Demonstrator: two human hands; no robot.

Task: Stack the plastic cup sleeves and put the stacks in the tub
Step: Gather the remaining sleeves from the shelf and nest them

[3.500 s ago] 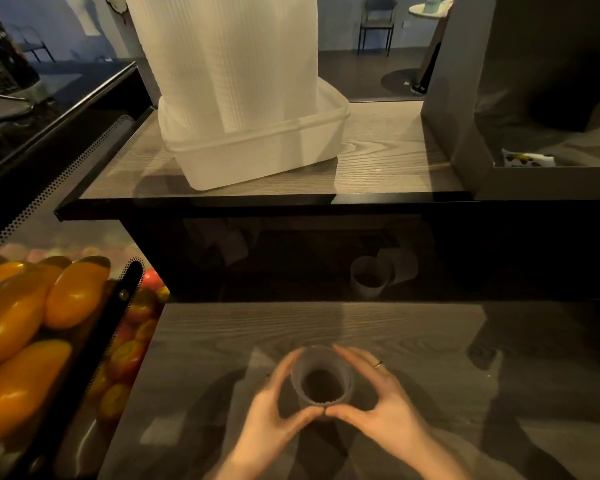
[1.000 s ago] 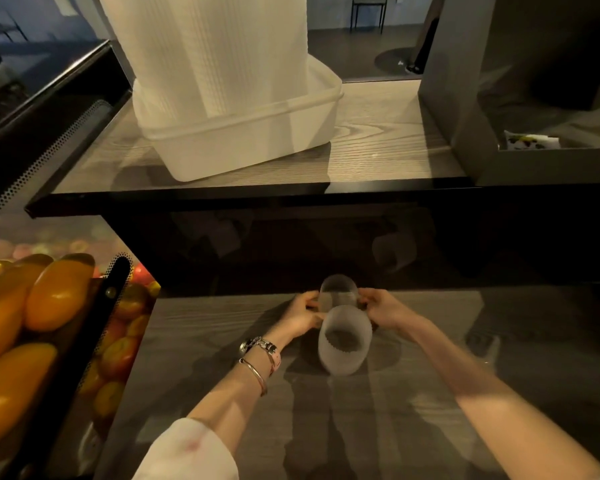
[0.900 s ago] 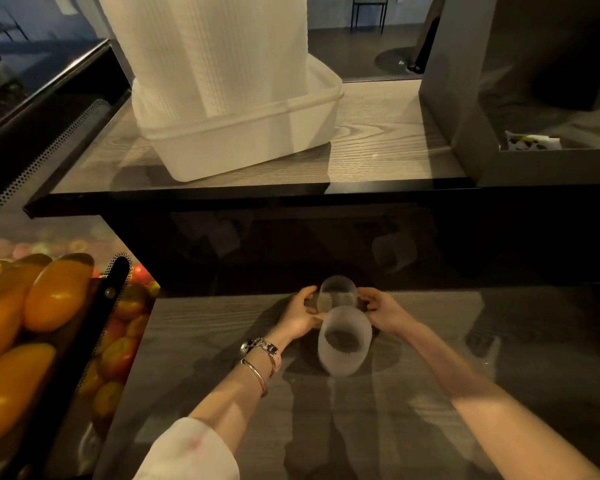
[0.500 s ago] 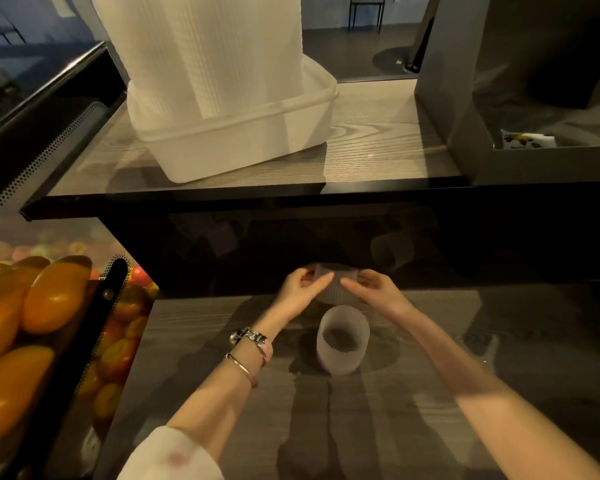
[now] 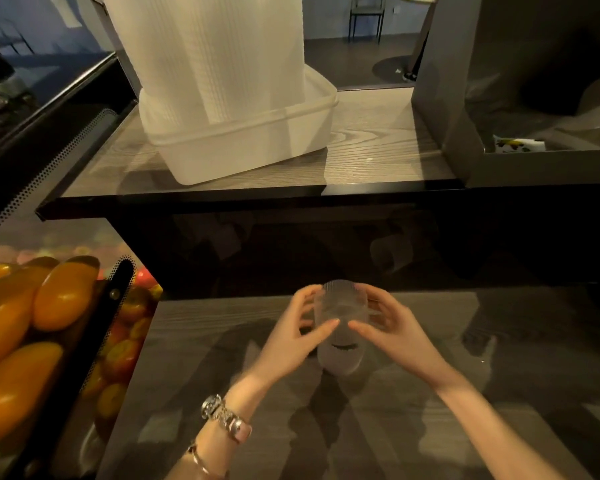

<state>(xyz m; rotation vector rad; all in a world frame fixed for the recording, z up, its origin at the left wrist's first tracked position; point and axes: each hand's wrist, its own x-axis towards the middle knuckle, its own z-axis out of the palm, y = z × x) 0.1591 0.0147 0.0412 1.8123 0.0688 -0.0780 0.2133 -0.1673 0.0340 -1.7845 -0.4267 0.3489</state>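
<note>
The ribbed, translucent plastic cup sleeve (image 5: 340, 303) hangs upright directly over the frosted sleeve standing on the grey wood-grain counter (image 5: 430, 427), their axes roughly in line. The left hand (image 5: 291, 341) and right hand (image 5: 395, 334) clasp it from opposite sides, equally near. The white plastic tub (image 5: 257, 147) sits well beyond on the upper shelf.

There is one view only, from a wide-angle camera worn on the head, facing forward and steeply down. It sits close above the lower tabletop (image 5: 413, 410), with both forearms reaching in from the bottom edge. Beyond that tabletop the raised shelf (image 5: 378, 140) fills the upper half, and a room floor with a chair (image 5: 366, 15) lies far behind the shelf. Straight edges bow near the frame's borders.
</note>
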